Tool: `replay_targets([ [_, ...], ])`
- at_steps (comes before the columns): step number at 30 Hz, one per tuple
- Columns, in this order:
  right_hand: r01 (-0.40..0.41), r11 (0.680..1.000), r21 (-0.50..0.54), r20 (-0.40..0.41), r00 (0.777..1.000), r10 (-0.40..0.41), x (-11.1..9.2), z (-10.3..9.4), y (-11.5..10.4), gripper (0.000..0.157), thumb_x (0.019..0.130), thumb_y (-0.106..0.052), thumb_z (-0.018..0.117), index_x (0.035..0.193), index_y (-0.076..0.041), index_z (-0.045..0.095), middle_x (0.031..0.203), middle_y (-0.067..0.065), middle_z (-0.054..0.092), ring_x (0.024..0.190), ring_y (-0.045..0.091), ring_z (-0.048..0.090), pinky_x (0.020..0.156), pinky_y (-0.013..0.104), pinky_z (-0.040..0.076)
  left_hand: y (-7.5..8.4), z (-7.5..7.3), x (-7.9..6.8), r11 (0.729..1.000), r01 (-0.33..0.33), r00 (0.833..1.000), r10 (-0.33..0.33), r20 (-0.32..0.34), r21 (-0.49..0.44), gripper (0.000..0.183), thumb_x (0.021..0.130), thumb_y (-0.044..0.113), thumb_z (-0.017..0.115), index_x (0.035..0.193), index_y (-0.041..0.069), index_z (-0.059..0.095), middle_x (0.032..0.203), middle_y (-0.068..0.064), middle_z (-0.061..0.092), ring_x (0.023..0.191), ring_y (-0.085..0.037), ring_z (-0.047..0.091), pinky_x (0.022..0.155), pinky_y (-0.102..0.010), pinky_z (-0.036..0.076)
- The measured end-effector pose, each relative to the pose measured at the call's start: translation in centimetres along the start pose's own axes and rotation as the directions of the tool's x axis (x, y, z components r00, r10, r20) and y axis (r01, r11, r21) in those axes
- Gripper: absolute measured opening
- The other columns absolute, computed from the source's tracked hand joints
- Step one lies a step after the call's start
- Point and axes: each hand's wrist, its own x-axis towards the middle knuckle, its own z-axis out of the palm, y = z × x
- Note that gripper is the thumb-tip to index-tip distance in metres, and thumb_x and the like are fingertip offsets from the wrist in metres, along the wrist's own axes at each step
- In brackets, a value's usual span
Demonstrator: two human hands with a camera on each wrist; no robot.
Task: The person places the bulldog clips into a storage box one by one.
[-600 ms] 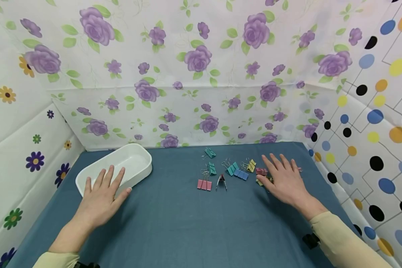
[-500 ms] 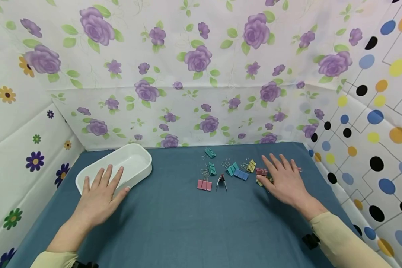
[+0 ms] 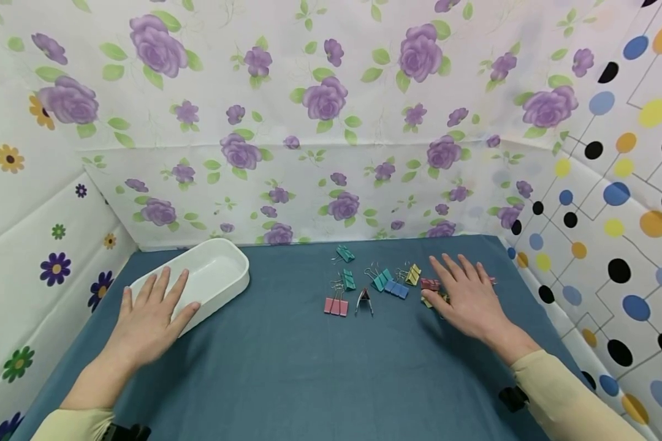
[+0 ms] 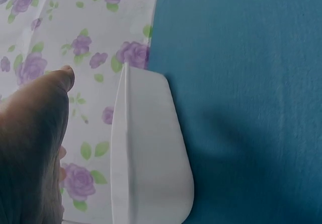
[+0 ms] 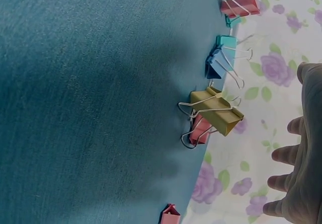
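Note:
My left hand (image 3: pixel 146 324) hovers with spread, straight fingers over the near left end of a white oblong tray (image 3: pixel 220 294); the left wrist view shows a gap between thumb and tray wall (image 4: pixel 156 148). My right hand (image 3: pixel 469 300), fingers also spread, hangs above the right end of a scatter of binder clips and partly hides some. Under it lie a yellow clip (image 5: pixel 216 110) against a red clip (image 5: pixel 199 129). To the left are a blue clip (image 3: pixel 396 289), a yellow clip (image 3: pixel 413 274), several teal clips (image 3: pixel 382 280), a pink clip (image 3: pixel 336 307) and a clip standing on end (image 3: pixel 365 300).
A blue cloth (image 3: pixel 309 373) covers the table. Behind it rises a white sheet with purple roses (image 3: pixel 325 98). A flowered sheet (image 3: pixel 55 269) stands at the left and a dotted one (image 3: pixel 618 269) at the right.
My left hand has drifted left and slightly away from the tray's inner side, fingers still spread. The right hand and the clips hold their places; the head view shifts very slightly.

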Motion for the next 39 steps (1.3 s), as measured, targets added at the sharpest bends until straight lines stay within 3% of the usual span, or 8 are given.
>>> replay_targets([
  [5,0.007,1.0,-0.009,0.0,1.0,-0.007,-0.1,-0.1,-0.1,0.083,0.101,-0.07,0.043,0.165,-0.022,0.024,0.166,0.017,0.026,0.152,0.047,0.015,0.118,0.067,0.007,-0.7,-0.3,0.2,1.0,0.008,1.0,-0.008,0.014,0.001,0.078,0.108,0.057,0.036,0.166,0.013,0.008,0.167,-0.028,0.0,0.151,-0.053,-0.001,0.108,-0.072,-0.019],
  [17,0.054,0.997,-0.052,-0.022,0.998,-0.055,-0.1,-0.2,-0.5,0.081,0.101,-0.067,0.046,0.164,-0.02,0.029,0.165,0.018,0.028,0.151,0.047,0.019,0.117,0.068,0.01,-2.0,-1.5,1.3,1.0,0.026,0.997,-0.027,0.074,0.013,0.079,0.108,0.059,0.032,0.166,0.014,0.003,0.165,-0.032,-0.001,0.149,-0.056,-0.002,0.105,-0.079,-0.01],
  [26,0.103,0.993,-0.05,-0.046,0.993,-0.105,-0.7,-0.4,-1.8,0.079,0.101,-0.064,0.052,0.163,-0.02,0.033,0.162,0.019,0.034,0.149,0.046,0.025,0.116,0.068,0.015,-2.8,-2.2,2.0,0.999,0.034,0.998,-0.034,0.054,0.004,0.078,0.109,0.058,0.033,0.166,0.016,-0.001,0.164,-0.035,0.002,0.147,-0.058,0.001,0.105,-0.081,-0.006],
  [39,0.154,0.988,-0.028,-0.004,0.988,-0.154,-0.9,0.0,-3.2,0.079,0.102,-0.065,0.048,0.163,-0.019,0.032,0.165,0.015,0.029,0.151,0.042,0.022,0.118,0.064,0.015,-4.2,-2.5,2.8,0.998,0.057,0.993,-0.055,0.101,-0.017,0.077,0.11,0.054,0.032,0.165,0.008,0.005,0.161,-0.04,0.006,0.142,-0.065,0.008,0.104,-0.082,0.002],
])
